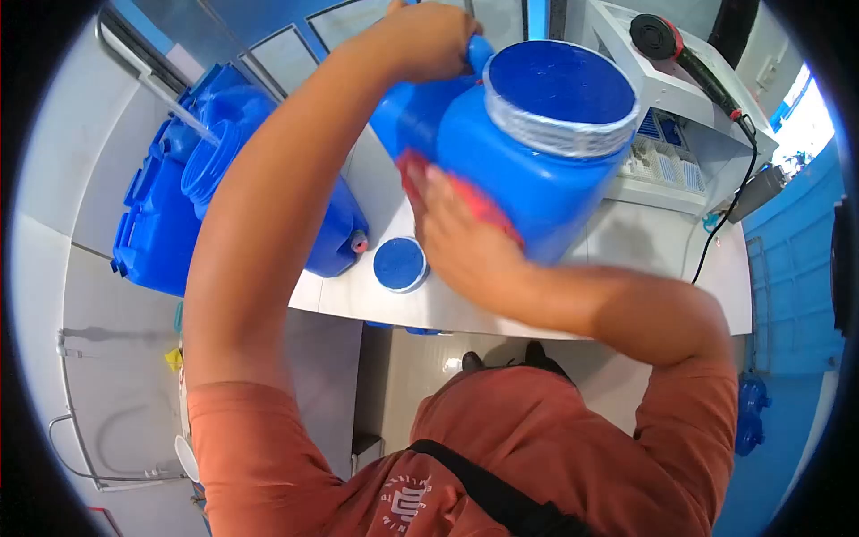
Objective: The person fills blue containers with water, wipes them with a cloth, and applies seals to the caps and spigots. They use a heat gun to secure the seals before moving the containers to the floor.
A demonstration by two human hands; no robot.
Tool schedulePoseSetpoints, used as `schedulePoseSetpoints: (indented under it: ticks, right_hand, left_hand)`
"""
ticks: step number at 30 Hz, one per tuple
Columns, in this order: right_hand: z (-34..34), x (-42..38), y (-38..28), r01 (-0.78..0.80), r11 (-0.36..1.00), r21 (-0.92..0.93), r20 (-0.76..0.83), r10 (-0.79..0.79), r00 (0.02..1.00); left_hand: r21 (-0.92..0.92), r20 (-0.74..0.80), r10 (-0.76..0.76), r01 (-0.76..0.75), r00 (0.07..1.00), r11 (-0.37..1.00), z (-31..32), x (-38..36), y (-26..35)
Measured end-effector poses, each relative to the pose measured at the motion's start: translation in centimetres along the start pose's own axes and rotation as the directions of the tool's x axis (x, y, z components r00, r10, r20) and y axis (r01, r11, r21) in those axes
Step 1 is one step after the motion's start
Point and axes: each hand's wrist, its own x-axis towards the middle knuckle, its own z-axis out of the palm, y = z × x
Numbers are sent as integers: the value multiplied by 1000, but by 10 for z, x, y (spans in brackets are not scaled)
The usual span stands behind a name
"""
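Two arms (288, 192), one container (528, 183) (one cloth (488, 209))

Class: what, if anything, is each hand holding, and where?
Left hand: the blue container, apparently by the handle beside its lid. Right hand: a red cloth, by its middle, against the container's side.

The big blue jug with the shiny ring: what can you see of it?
The blue jug looks like smooth plastic, with rounded shoulders. Its round top is blue too, with a wrinkly, silvery white band around it. It is over the white table; I can't tell if its bottom touches. The right hand holds a red cloth against its side. The left hand is beside its top, but its grip is unclear.
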Motion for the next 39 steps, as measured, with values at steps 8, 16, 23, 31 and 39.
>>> schedulePoseSetpoints:
  ticks: [8, 16, 23, 31, 39]
  right_hand:
    - [21, 110, -14, -184, 963, -198, 152, 215, 965]
    - [-39, 17, 43, -232, 970, -74, -90, 226, 970]
    - [2, -71, 66, -408, 504, 761, -355, 851, 387]
    - [35, -54, 181, -81, -259, 962, 266, 839, 475]
    - [20, -113, 365, -698, 463, 546, -280, 886, 369]
  left_hand:
    - [-159, 363, 188, -138, 913, 978, -7, 15, -27]
    - [-240, 196, 265, -216, 944, 946, 2, -2, -31]
    - [-232, -83, 351, -361, 933, 903, 17, -2, -29]
    - [-177, -161, 195, -223, 967, 959, 23, 1, -19]
    - [-215, -188, 83, -123, 979, 969, 20, -3, -6]
